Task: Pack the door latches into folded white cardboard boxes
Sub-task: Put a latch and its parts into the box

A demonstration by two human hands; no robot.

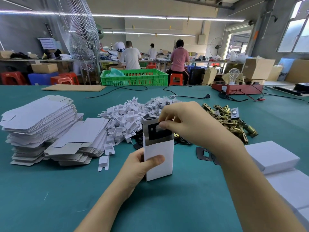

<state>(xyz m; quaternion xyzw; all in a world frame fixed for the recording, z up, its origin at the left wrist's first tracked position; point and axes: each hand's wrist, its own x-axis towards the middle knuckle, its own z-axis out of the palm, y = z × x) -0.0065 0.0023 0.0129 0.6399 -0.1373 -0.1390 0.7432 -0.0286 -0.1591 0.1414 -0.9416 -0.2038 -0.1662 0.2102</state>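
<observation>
Fingers [163, 125] of my right hand [189, 124] pinch a flat black metal plate with a round hole [158, 132], its lower part sunk in the open mouth of an upright folded white cardboard box [158, 158]. My left hand [138, 166] grips that box from the side, thumb across its front face, bottom edge near the green table [50, 198]. Just behind the grip lies a heap of small white cardboard inserts [123, 121], with bagged dark parts [157, 104] beyond. Right of the grip, partly hidden by my wrist, sits the pile of brass door latches [234, 121]; loose black plates [204, 153] lie under my forearm. Closed white boxes [274, 158] crowd the near right. Far left stand stacks of flat white box blanks [41, 124].
</observation>
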